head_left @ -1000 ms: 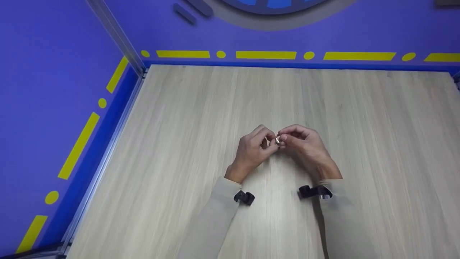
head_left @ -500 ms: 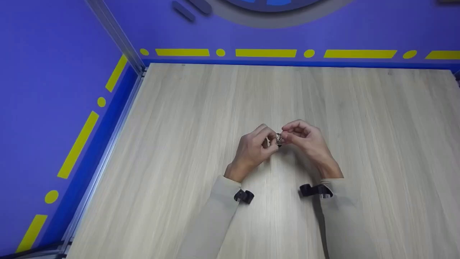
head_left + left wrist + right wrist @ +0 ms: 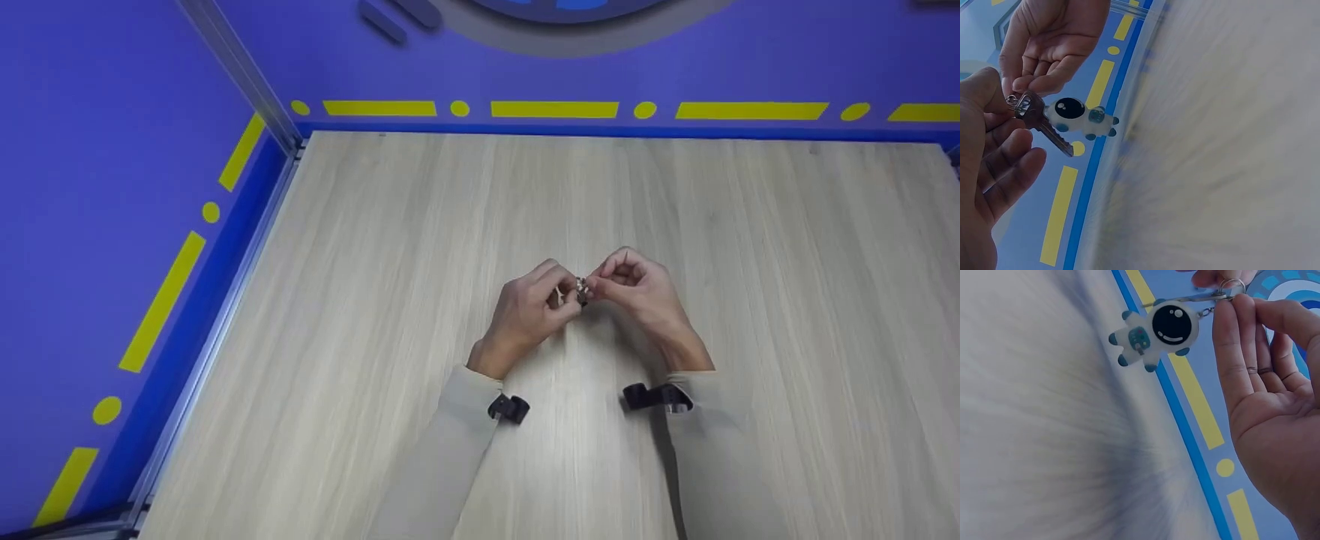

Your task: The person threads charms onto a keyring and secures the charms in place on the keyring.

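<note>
A split key ring (image 3: pixel 1239 282) carries a metal key (image 3: pixel 1057 135) and a small white astronaut charm (image 3: pixel 1171 323) with a black visor and teal hands and feet. Key and charm hang below the fingertips. My left hand (image 3: pixel 529 306) pinches the ring from the left, its lower fingers loosely curled in the left wrist view. Opposite it, my right hand (image 3: pixel 646 292) pinches the ring between thumb and fingertips. The fingertips of both hands nearly meet in the head view and partly hide the ring.
The hands are above a light wood-grain table (image 3: pixel 420 225). Blue panels with yellow marks (image 3: pixel 555 109) stand behind it and along the left side, joined by a metal post (image 3: pixel 240 71). Each sleeve cuff bears a black wrist camera (image 3: pixel 510 409).
My right hand has moved slightly up and its fingers have curled in more. The ring and key have turned between the fingertips. My left hand has stayed nearly in place.
</note>
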Motion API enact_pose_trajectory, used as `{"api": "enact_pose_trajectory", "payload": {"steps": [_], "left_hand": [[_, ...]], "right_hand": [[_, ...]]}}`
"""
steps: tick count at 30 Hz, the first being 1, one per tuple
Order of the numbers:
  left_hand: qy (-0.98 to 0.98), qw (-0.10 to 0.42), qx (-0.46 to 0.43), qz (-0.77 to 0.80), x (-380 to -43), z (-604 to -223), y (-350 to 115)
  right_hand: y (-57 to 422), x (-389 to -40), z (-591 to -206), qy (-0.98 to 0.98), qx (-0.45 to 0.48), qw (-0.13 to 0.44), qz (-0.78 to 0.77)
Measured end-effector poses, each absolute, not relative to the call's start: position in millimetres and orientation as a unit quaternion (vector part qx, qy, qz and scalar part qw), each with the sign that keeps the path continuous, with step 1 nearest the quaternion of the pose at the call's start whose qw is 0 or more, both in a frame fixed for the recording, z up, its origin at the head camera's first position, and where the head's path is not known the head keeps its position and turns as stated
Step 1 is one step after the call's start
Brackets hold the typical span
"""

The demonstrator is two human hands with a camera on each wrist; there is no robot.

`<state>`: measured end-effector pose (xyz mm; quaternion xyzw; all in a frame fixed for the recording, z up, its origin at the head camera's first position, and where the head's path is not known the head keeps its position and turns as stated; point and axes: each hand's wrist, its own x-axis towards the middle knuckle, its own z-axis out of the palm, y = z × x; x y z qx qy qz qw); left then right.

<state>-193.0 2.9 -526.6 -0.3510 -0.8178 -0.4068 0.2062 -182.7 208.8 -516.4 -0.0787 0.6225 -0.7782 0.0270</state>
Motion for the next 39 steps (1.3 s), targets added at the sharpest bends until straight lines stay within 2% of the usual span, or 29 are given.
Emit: {"api": "enact_pose_trajectory", "payload": {"steps": [7,39], "left_hand": [[-0.813,0.207,-0.351,-0.416,-193.7,-527.5,3.1],[-0.823,0.214,-0.361,-0.382,-195.0,-527.7,1.2]], "right_hand": [[205.5,-182.3,-516.8,0.629,-0.075,0.006,-0.774],[201.5,-181.5,-513.7,0.646,-0.062,0.020,-0.760]]}}
